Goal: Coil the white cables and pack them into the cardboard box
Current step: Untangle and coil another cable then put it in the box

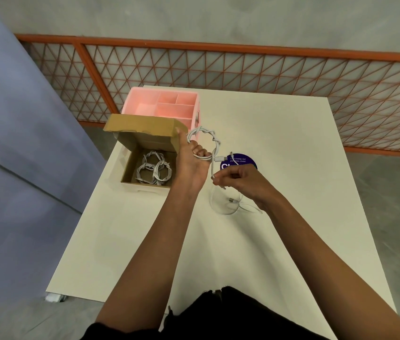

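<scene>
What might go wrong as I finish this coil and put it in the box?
The coil in the left hand may spring open if the right hand lets its tail slip. The loose cable under the right wrist could snag. The cardboard box already holds packed cables that may tangle.

Coiled cables [153,168] in box [130,177]

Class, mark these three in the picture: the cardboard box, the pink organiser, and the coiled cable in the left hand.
cardboard box [142,124]: head view, on its open lid.
pink organiser [174,110]: head view, on a bare compartment floor.
coiled cable [205,130]: head view, on the loop's twisted top.
</scene>
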The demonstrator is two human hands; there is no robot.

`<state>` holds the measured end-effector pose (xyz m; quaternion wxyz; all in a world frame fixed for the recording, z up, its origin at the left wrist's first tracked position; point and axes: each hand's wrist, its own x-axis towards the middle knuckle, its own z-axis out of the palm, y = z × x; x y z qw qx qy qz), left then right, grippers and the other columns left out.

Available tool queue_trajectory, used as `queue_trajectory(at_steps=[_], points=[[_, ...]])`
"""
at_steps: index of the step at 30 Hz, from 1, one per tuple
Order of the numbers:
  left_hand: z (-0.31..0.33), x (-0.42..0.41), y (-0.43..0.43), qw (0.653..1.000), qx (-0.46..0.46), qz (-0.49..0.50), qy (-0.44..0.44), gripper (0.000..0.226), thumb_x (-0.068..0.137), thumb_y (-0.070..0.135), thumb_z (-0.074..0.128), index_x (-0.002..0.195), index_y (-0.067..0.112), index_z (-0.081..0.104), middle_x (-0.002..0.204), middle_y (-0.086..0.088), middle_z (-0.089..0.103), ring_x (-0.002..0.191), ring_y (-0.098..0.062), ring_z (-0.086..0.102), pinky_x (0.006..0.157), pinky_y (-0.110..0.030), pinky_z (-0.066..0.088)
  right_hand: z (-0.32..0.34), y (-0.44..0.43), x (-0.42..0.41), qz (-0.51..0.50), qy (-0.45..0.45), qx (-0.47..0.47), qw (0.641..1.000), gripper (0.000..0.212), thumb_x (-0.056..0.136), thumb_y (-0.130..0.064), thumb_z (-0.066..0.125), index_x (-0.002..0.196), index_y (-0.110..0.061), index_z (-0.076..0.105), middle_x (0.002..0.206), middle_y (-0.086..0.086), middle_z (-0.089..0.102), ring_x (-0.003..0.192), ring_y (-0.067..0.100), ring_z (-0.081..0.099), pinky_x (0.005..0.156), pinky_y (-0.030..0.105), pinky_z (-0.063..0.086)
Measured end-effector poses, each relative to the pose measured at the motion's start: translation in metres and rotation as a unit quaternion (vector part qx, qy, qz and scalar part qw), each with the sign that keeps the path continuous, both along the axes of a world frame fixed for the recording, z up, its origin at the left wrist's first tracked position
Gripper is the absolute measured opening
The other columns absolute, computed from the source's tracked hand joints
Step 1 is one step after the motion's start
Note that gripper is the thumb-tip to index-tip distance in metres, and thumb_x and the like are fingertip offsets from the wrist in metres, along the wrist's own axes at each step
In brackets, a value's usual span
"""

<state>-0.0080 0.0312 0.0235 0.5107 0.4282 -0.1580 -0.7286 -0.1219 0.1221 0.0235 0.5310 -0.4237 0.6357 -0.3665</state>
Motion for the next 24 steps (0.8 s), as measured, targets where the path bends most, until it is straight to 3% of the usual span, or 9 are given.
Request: queue_trajectory(at_steps=[2,5,8,11,14,16,18,21,24], points=[[0.002,-0.001,0.001,0.999,0.000,-0.011,0.030,0.052,0.095,0.053,0.040,0.057,0.018,0.031,0.040,0.006,0.031,0.036,-0.006,0.031,0.052,-0.018,0.030,-0.002,-0.002,-0.002,-0.016,0.018,-0.010,1.000,0.014,0.081,-0.010,0.072,0.095,-0.008,0.073,0.084,0.004,0.071,0.069,0.006,0.060,0.069,0.010,0.045],[0.006,-0.006,0.012,0.997,0.006,-0.039,0.059,0.050,0.098,0.049,0.035,0.059,0.018,0.028,0.039,0.007,0.031,0.035,-0.005,0.032,0.051,-0.019,0.030,-0.006,-0.006,0.000,-0.055,0.053,-0.031,0.997,0.008,0.082,-0.009,0.071,0.090,-0.010,0.071,0.071,-0.003,0.066,0.059,0.005,0.057,0.056,0.010,0.042],[0.011,-0.012,0.023,0.997,0.015,-0.051,0.052,0.047,0.101,0.044,0.030,0.061,0.019,0.028,0.037,0.010,0.031,0.037,-0.004,0.032,0.052,-0.019,0.027,-0.012,-0.012,0.005,-0.124,0.038,-0.052,0.990,0.010,0.081,-0.012,0.073,0.088,-0.006,0.069,0.071,-0.002,0.066,0.062,0.010,0.065,0.059,0.016,0.050],[0.008,-0.011,0.029,0.998,-0.006,-0.068,-0.007,0.046,0.103,0.042,0.026,0.062,0.020,0.028,0.037,0.012,0.032,0.041,-0.004,0.031,0.055,-0.020,0.028,-0.016,-0.015,0.006,-0.161,-0.008,-0.050,0.986,0.014,0.079,-0.007,0.074,0.091,-0.001,0.070,0.073,0.004,0.066,0.071,0.020,0.068,0.066,0.021,0.055],[-0.003,-0.011,0.034,0.987,-0.046,-0.094,-0.125,0.044,0.103,0.042,0.022,0.065,0.022,0.032,0.039,0.015,0.038,0.047,-0.002,0.041,0.068,-0.025,0.030,-0.020,-0.015,0.004,-0.164,-0.042,-0.044,0.985,0.016,0.082,-0.002,0.069,0.098,0.000,0.070,0.079,0.004,0.069,0.070,0.016,0.070,0.060,0.016,0.052],[-0.009,-0.012,0.036,0.975,-0.065,-0.113,-0.181,0.048,0.102,0.046,0.021,0.064,0.021,0.034,0.051,0.014,0.050,0.065,-0.007,0.045,0.070,-0.026,0.030,-0.023,-0.014,0.003,-0.175,-0.078,-0.037,0.981,0.020,0.083,-0.001,0.066,0.103,0.000,0.070,0.081,0.004,0.070,0.069,0.011,0.069,0.063,0.018,0.051],[-0.015,-0.011,0.039,0.968,-0.069,-0.131,-0.205,0.050,0.101,0.050,0.021,0.063,0.020,0.035,0.068,0.008,0.055,0.070,-0.010,0.041,0.068,-0.026,0.030,-0.025,-0.014,0.000,-0.189,-0.117,-0.033,0.974,0.021,0.082,0.000,0.067,0.102,0.001,0.070,0.082,0.006,0.070,0.069,0.009,0.067,0.070,0.022,0.052],[-0.021,-0.011,0.041,0.973,-0.069,-0.143,-0.167,0.047,0.101,0.047,0.025,0.067,0.018,0.039,0.075,0.005,0.061,0.068,-0.008,0.045,0.066,-0.022,0.033,-0.024,-0.013,-0.003,-0.179,-0.158,-0.040,0.970,0.022,0.082,0.003,0.066,0.103,0.002,0.069,0.098,0.014,0.070,0.088,0.018,0.067,0.086,0.027,0.054],[-0.022,-0.011,0.039,0.980,-0.089,-0.129,-0.126,0.044,0.102,0.042,0.028,0.070,0.015,0.043,0.081,0.000,0.064,0.071,-0.007,0.056,0.064,-0.018,0.039,-0.022,-0.011,-0.006,-0.136,-0.219,-0.048,0.965,0.028,0.087,0.009,0.052,0.109,0.000,0.066,0.108,0.013,0.069,0.104,0.022,0.065,0.095,0.028,0.049]])
